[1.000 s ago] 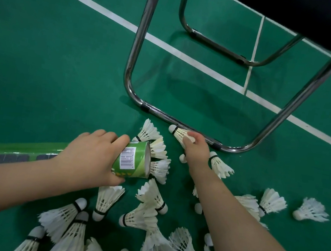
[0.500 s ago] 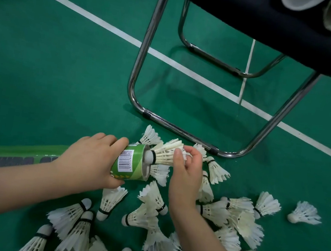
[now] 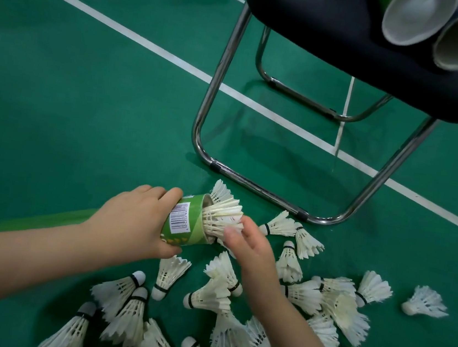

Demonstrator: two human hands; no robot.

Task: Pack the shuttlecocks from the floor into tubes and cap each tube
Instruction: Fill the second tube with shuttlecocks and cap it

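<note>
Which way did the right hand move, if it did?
Yes. The right hand moved away from the chair's floor rail, leftward to the tube's mouth.

shuttlecock in tube mouth | loose shuttlecocks on floor | chair behind

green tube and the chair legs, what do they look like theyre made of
The green tube is likely cardboard under a glossy printed wrap: its mouth shows a thick pale wall, and a barcode label sits on the outside. The chair legs look like bent metal tubing with a polished, chrome-like finish, judging by the bright mirror-like highlights along them.
</note>
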